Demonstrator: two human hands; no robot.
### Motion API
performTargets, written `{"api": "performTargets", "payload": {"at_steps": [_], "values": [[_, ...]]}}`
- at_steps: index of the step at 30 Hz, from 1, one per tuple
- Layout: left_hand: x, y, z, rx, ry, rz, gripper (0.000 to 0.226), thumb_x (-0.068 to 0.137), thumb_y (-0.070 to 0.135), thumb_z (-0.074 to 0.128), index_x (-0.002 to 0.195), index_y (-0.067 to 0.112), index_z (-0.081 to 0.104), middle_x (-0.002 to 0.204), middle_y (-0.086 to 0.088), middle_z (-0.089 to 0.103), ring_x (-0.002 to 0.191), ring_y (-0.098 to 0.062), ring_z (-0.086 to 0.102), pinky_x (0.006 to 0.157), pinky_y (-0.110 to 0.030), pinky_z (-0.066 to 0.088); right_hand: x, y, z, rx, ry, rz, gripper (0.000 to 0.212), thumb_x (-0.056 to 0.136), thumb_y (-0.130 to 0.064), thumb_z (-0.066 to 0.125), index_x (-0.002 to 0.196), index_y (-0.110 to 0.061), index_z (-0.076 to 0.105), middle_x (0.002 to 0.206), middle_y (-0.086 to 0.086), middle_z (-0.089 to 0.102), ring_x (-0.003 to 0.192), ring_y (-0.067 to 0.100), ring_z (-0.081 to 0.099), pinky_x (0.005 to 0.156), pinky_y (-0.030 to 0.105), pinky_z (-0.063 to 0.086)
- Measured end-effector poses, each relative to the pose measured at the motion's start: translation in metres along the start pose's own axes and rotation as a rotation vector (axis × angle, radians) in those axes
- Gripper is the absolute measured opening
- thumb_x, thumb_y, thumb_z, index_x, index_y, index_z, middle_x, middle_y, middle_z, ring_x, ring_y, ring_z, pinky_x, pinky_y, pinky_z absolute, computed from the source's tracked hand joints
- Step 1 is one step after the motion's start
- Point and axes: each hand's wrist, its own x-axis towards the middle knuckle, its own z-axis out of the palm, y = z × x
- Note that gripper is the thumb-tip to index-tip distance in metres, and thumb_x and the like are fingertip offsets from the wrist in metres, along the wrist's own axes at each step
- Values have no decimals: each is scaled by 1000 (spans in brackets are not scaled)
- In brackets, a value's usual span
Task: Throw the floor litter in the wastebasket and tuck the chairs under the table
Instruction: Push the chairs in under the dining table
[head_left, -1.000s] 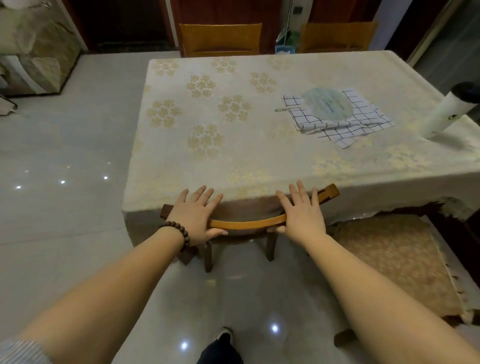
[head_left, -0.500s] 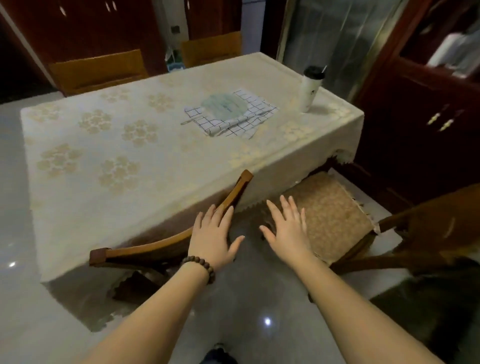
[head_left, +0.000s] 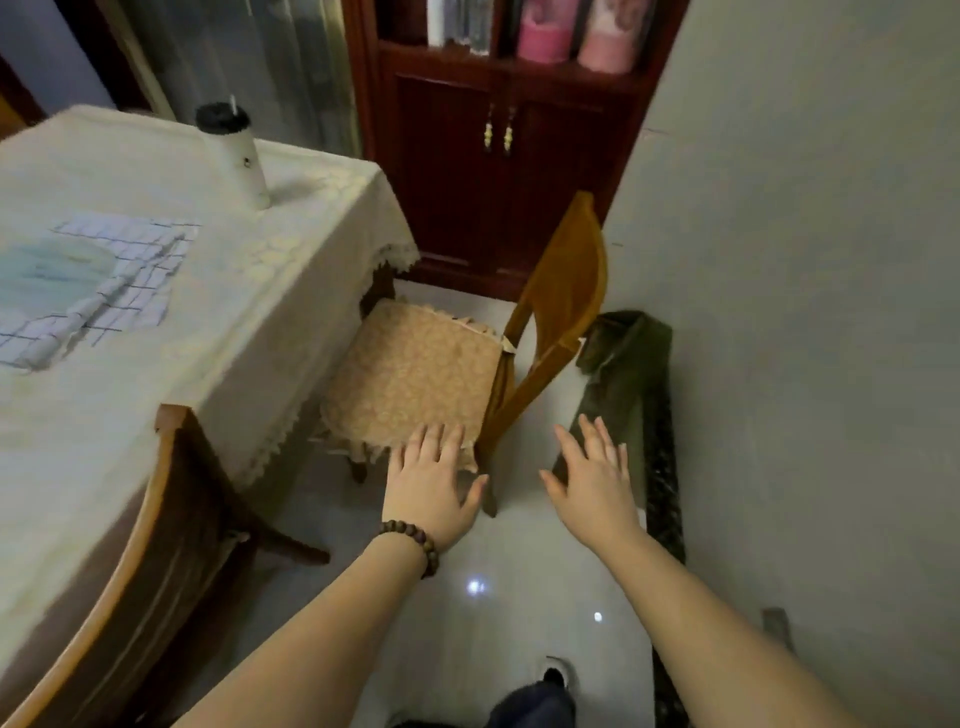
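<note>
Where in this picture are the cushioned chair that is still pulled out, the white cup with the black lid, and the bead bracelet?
cushioned chair (head_left: 410, 374), head view, middle of its seat cushion
white cup (head_left: 240, 158), head view, its white side
bead bracelet (head_left: 413, 540), head view, beads on the left wrist

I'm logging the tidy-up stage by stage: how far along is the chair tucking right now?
Done: the near chair sits with its back against the tablecloth edge. In hand: both open hands, left hand and right hand, reach toward the cushioned chair. Left: that chair's seat is mostly clear of the table. No litter or wastebasket in view.
</note>
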Motion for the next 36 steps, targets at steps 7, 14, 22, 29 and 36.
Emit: {"api": "performTargets", "payload": {"at_steps": [7,14,22,29,36], "values": [[36,102,28,-3,-99,174,72,89,62,28,148,26,10,156,-3,16,143,-24,9,116,-45,9,-12,103,-25,58,75,136,61,94,-42,48,148,-30,22,160,6,11,147,22,-5,119,49,3],[96,195,61,3,-68,178,73,87,64,30,147,27,11,156,-1,18,143,-23,10,110,-38,-1,28,208,-48,87,95,194,60,94,-40,48,148,-30,22,160,7,10,147,21,-5,117,45,1],[174,288,72,-16,5,57,72,88,62,33,147,28,9,156,-2,17,143,-23,9,109,-37,-1,110,321,-93,49,73,122,62,94,-44,47,148,-32,20,160,5,12,147,22,-2,117,45,3],[229,315,59,56,147,-63,73,88,61,32,148,24,12,156,-6,19,143,-25,11,111,-39,1,197,337,-121,49,76,-36,60,93,-41,49,147,-30,24,159,7,15,147,23,-1,117,48,2],[291,292,52,183,243,-261,79,85,63,36,148,20,13,156,-8,14,143,-28,6,113,-49,3,306,292,-120,-11,57,-302,63,93,-40,50,148,-29,21,159,7,12,147,24,-2,117,47,0]]}}
